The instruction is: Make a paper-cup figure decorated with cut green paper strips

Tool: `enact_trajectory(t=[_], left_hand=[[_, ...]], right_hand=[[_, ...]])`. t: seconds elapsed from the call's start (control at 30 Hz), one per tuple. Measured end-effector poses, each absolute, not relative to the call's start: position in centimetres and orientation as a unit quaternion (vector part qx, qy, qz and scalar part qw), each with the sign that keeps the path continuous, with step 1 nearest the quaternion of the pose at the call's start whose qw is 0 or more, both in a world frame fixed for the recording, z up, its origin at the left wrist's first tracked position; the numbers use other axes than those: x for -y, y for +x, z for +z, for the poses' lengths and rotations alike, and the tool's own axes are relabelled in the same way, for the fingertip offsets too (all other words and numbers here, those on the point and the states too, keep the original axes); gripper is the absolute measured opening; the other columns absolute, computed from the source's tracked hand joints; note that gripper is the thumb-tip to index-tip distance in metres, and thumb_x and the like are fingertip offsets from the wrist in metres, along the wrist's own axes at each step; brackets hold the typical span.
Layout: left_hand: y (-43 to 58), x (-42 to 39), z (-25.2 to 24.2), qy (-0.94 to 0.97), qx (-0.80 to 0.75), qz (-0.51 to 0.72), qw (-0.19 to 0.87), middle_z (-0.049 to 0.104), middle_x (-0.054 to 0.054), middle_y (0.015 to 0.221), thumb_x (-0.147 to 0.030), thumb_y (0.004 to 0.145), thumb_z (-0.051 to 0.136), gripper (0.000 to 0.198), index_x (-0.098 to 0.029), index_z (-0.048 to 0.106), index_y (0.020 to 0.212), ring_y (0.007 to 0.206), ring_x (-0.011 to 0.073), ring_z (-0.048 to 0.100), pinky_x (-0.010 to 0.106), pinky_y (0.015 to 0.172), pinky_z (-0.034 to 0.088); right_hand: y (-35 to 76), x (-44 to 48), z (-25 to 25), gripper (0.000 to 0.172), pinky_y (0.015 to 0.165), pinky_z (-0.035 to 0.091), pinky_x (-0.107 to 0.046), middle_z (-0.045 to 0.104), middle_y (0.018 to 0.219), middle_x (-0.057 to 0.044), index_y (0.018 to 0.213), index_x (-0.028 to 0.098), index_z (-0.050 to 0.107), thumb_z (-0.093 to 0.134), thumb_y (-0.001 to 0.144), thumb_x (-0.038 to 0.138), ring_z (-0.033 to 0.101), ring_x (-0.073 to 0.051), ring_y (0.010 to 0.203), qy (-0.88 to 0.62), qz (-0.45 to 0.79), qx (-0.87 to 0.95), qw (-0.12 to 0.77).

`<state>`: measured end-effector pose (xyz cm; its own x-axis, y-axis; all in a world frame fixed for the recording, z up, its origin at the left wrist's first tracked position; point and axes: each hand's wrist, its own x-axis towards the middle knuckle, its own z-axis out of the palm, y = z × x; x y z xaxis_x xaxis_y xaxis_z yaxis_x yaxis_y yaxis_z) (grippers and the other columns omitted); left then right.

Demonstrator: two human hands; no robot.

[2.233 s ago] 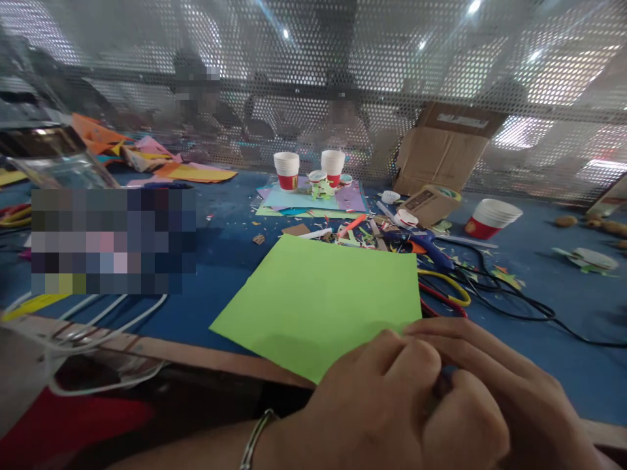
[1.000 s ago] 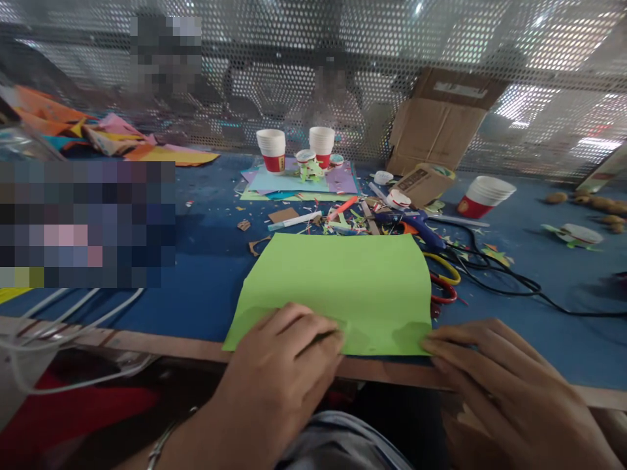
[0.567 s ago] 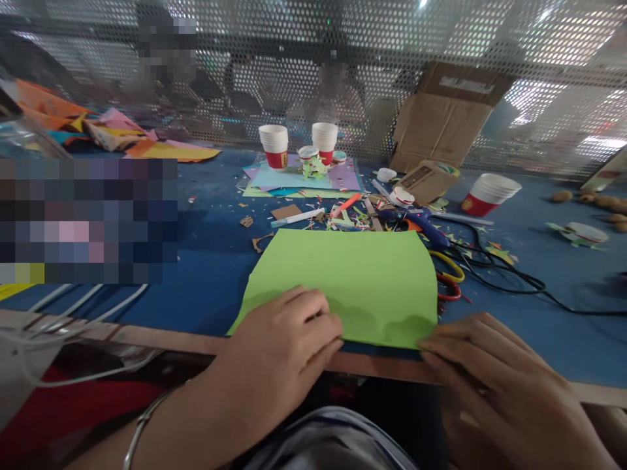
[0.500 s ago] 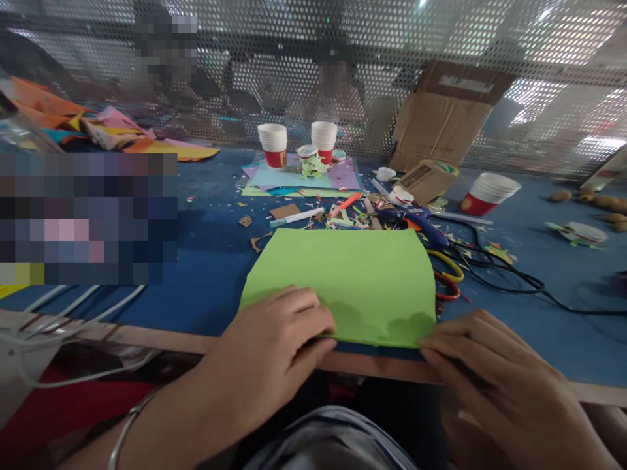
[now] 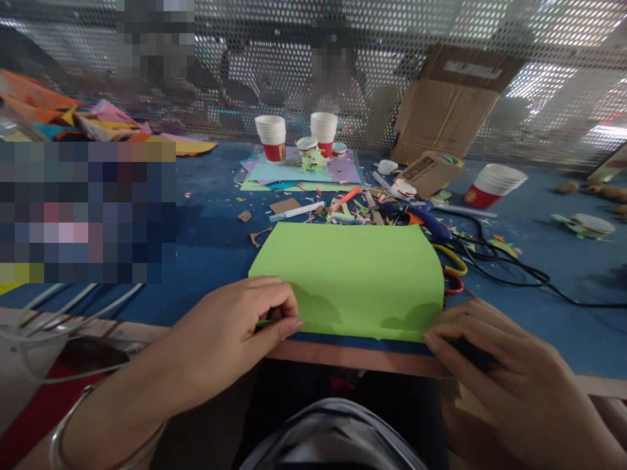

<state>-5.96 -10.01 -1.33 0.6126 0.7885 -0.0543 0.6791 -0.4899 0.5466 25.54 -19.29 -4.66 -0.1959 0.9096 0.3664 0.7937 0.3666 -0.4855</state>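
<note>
A sheet of light green paper (image 5: 353, 267) lies near the front edge of the blue table, its near edge folded over in a narrow strip and its sides bowed. At the near left corner my left hand (image 5: 240, 320) pinches that edge between thumb and curled fingers. My right hand (image 5: 494, 359) grips the near right corner, thumb and fingertips closed on the paper. Just past the sheet's right side show the yellow scissors handle (image 5: 451, 260) and the red scissors handle (image 5: 453, 282); their blades are hidden.
Behind the paper lie a blue glue gun (image 5: 431, 220) with a black cord (image 5: 509, 277), a marker (image 5: 297, 211) and many paper scraps. Stacked paper cups (image 5: 271, 138) stand farther back, another cup stack (image 5: 494, 186) at right. A cardboard box (image 5: 441, 111) leans against the perforated screen (image 5: 274, 59).
My left hand has slid left along the near edge to the paper's left corner. My right hand stays at the right corner. The view has shifted slightly.
</note>
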Motion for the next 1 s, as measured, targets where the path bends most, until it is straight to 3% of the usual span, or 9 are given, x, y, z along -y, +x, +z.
enact_trajectory(t=[0.73, 0.9, 1.0], left_hand=[[-6.00, 10.57, -2.04, 0.866, -0.437, 0.119, 0.214, 0.063, -0.002, 0.077, -0.024, 0.094, 0.060, 0.016, -0.021, 0.058, 0.078, 0.071, 0.0145, 0.056, 0.024, 0.063, 0.038], [-6.17, 10.71, -2.16, 0.855, -0.453, 0.126, 0.218, 0.067, -0.002, 0.082, -0.026, 0.092, 0.064, 0.004, -0.023, 0.061, 0.093, 0.069, 0.0147, 0.059, 0.023, 0.060, 0.041], [-6.13, 10.59, -1.88, 0.868, -0.437, 0.125, 0.198, 0.071, -0.001, 0.093, -0.025, 0.092, 0.065, 0.013, -0.025, 0.064, 0.105, 0.078, 0.0164, 0.065, 0.024, 0.066, 0.046]], right_hand=[[25.36, 18.93, -4.60, 0.019, 0.063, 0.052, -0.031, 0.064, 0.076, -0.001, 0.077, 0.025, 0.060, 0.063, 0.096, 0.028, 0.062, -0.019, 0.072, -0.575, 0.094, 0.761, 0.286], [25.48, 18.85, -4.62, 0.020, 0.060, 0.052, -0.032, 0.064, 0.075, -0.001, 0.077, 0.026, 0.060, 0.062, 0.096, 0.030, 0.062, -0.020, 0.070, -0.578, 0.091, 0.762, 0.279], [25.48, 18.82, -4.68, 0.020, 0.060, 0.052, -0.032, 0.064, 0.075, -0.002, 0.076, 0.026, 0.059, 0.062, 0.096, 0.030, 0.062, -0.020, 0.069, -0.583, 0.091, 0.760, 0.273]])
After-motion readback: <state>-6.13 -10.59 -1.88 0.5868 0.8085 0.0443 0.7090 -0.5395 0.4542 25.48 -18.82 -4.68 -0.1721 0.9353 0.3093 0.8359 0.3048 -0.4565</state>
